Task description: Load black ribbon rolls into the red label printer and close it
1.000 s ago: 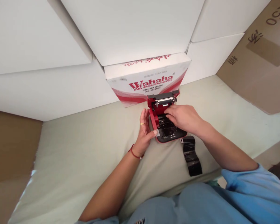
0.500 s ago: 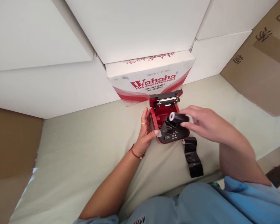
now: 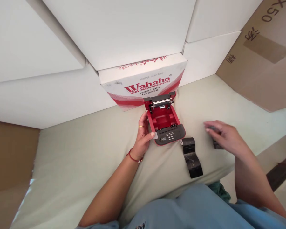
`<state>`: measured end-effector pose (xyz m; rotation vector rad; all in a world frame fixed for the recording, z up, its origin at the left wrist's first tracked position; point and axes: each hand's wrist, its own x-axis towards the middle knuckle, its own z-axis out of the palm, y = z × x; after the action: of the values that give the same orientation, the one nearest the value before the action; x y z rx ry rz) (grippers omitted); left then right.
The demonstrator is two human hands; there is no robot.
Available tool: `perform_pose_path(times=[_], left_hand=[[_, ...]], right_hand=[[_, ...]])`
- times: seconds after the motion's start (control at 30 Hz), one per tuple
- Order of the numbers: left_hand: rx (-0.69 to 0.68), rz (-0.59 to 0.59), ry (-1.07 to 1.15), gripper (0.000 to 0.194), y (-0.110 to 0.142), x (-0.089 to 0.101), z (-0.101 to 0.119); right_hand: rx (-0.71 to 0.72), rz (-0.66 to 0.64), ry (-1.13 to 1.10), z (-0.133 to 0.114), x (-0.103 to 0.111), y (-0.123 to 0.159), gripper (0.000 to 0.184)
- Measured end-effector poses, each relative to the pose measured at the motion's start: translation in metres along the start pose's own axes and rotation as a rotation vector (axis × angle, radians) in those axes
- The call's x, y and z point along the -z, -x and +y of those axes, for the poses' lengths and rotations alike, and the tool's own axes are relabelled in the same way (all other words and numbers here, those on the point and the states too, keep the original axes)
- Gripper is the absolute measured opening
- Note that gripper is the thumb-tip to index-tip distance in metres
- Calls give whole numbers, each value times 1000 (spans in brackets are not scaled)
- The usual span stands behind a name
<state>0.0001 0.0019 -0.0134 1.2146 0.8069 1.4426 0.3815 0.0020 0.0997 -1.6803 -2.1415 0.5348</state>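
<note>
Well, the small red-and-black printer (image 3: pixel 171 136) sits lid-up toward the back edge of the cloth-covered surface (image 3: pixel 85 152), close in front of the Wahaha carton (image 3: pixel 145 86). The person's left hand (image 3: pixel 145 137) grasps it at its near left corner, thumb over the top, fingers along the outer wall. Off toward the surface's front right edge, the right hand (image 3: pixel 225 136) closes around some dark item (image 3: pixel 218 145), perhaps a roll. A black roll (image 3: pixel 192 162) lies between the printer and the front edge, its tail unwound toward that edge. I'd judge the printer stiff, hollow plastic and fairly light; its side walls look the safest hold, for the raised lid (image 3: pixel 159 97) and its hinge could be fragile. The roll's tail seems thin, limp and probably slick, so I'd pick it up by the wound end. Fingers cover most of the dark item, so its shape escapes me. The marks on the printer's panel are too small to read, its back wall is hidden, and the tall white boxes (image 3: pixel 124 31) run out of sight above.
</note>
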Motion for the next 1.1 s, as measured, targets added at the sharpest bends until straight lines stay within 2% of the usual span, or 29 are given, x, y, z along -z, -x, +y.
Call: perform_pose_path(times=[0.1, 0.17, 0.23, 0.3, 0.37, 0.43, 0.47, 0.53, 0.63, 0.7, 0.8, 0.93, 1.03, 1.1], left_hand=[[12, 5, 31, 93, -1, -2, 3], [24, 19, 71, 91, -1, -4, 4], [37, 38, 109, 89, 0, -6, 5], [39, 51, 133, 89, -1, -7, 4], [25, 55, 139, 89, -1, -8, 2], [10, 50, 134, 89, -2, -7, 0], [6, 48, 130, 89, -2, -7, 0], [7, 45, 117, 90, -2, -7, -1], [10, 26, 99, 92, -2, -7, -1], [6, 11, 95, 92, -2, -7, 0], [-1, 4, 100, 92, -2, -7, 1], [7, 2, 99, 92, -2, -6, 0], [5, 0, 93, 92, -2, -5, -1], [2, -7, 98, 90, -1, -5, 0]], right_hand=[[178, -274, -41, -27, -23, 7, 33], [164, -369, 39, -40, -36, 8, 35], [123, -441, 94, -49, -38, 7, 37], [176, -564, 20, -57, -24, 5, 36], [328, -711, -165, -68, 3, 1, 34], [491, -778, -344, -81, 30, -8, 35], [544, -756, -393, -89, 39, -15, 35], [567, -627, -392, -106, 45, -31, 36], [489, -381, -243, -126, 22, -61, 38], [418, -285, -99, -136, -1, -77, 41], [303, -270, 148, -150, -29, -93, 43], [213, -309, 389, -166, -44, -103, 48], [205, -303, 429, -169, -48, -108, 52], [240, -286, 359, -164, -48, -108, 53]])
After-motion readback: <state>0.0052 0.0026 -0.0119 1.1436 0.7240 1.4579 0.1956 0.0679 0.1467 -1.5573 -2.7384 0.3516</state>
